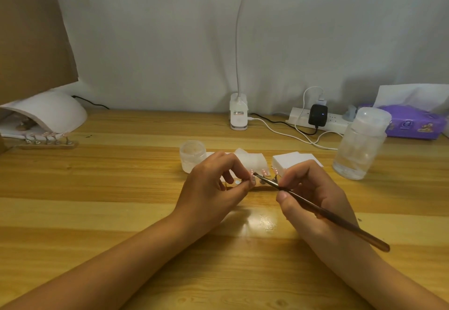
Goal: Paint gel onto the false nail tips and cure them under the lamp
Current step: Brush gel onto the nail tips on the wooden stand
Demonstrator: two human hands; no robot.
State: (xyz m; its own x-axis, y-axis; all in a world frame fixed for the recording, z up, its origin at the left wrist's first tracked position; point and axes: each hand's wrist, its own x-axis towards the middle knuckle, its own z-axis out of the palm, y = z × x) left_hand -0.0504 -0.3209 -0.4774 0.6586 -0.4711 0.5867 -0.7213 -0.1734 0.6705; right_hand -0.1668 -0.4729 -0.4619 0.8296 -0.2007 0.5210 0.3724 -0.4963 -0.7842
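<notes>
My right hand (313, 195) grips a long brown brush (323, 212), whose tip touches a pink false nail tip (252, 171) at the table's middle. My left hand (213, 188) pinches that nail tip's stand between thumb and fingers. Two more pink nail tips (264, 171) stand to the right on a wooden holder (261, 186), mostly hidden by my hands. A small frosted gel jar (192, 155) sits just behind my left hand. The white curing lamp (48, 113) is at the far left, with a second wooden strip of nail tips (47, 141) in front of it.
A frosted plastic bottle (362, 142) stands at the right. White pads (295, 161) lie behind my right hand. A clip desk lamp (238, 113), a power strip with charger (318, 116) and cables line the back. A purple tissue pack (415, 121) is far right, a cardboard sheet (31, 30) upper left.
</notes>
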